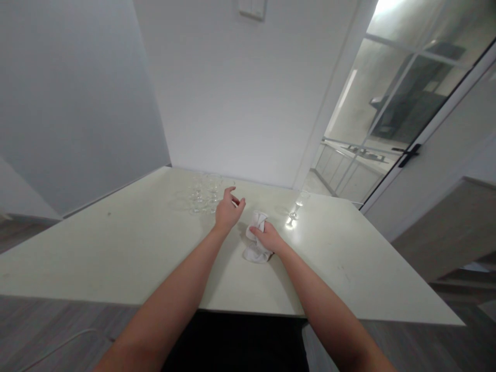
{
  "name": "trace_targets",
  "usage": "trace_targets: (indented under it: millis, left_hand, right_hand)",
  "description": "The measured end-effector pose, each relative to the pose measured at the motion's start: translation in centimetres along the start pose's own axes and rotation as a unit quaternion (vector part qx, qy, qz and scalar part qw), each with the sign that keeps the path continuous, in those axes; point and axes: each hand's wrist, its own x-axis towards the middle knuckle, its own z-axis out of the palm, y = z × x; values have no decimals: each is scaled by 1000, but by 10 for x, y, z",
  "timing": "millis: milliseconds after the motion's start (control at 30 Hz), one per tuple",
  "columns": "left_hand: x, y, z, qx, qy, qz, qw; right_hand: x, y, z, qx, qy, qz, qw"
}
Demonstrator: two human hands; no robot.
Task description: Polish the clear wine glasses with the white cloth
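My left hand (228,209) hovers over the white table (116,248) with its fingers apart and nothing in it, just right of a cluster of clear stemmed glasses (203,196). My right hand (267,237) is closed on a crumpled white cloth (256,243) that rests on the tabletop. A single clear stemmed glass (299,202) stands apart to the right of the cloth, near the table's far edge.
The table fills a corner between two white walls. A glass-paned door with a black handle (408,154) stands at the right, a kitchen behind it. Wooden furniture (449,227) sits at the right. Grey floor shows at the front.
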Motion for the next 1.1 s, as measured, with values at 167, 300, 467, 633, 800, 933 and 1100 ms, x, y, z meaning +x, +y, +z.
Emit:
trace_targets:
  millis: [167,300,467,633,800,933,1100]
  left_hand:
    - [-3,-1,11,-171,-29,-186,967]
    - [-10,2,20,-270,-29,-332,904]
    - [-16,4,23,-302,-7,-385,872]
    - [-12,-2,23,-288,-15,-361,887]
    - [-4,-16,27,-287,-31,-329,899]
    - [1,-28,31,-271,-39,-303,913]
    - [1,-29,28,-168,-61,-189,966]
  right_hand:
    - [1,2,1,2,-7,-6,1000]
    - [1,0,0,6,-4,-9,1000]
    - [-1,-3,-2,16,-7,-10,1000]
    - [-1,-1,-1,12,-6,-8,1000]
    - [-1,0,0,45,1,3,999]
    - [0,-1,-2,132,-7,33,991]
    - [10,6,-2,339,77,130,929]
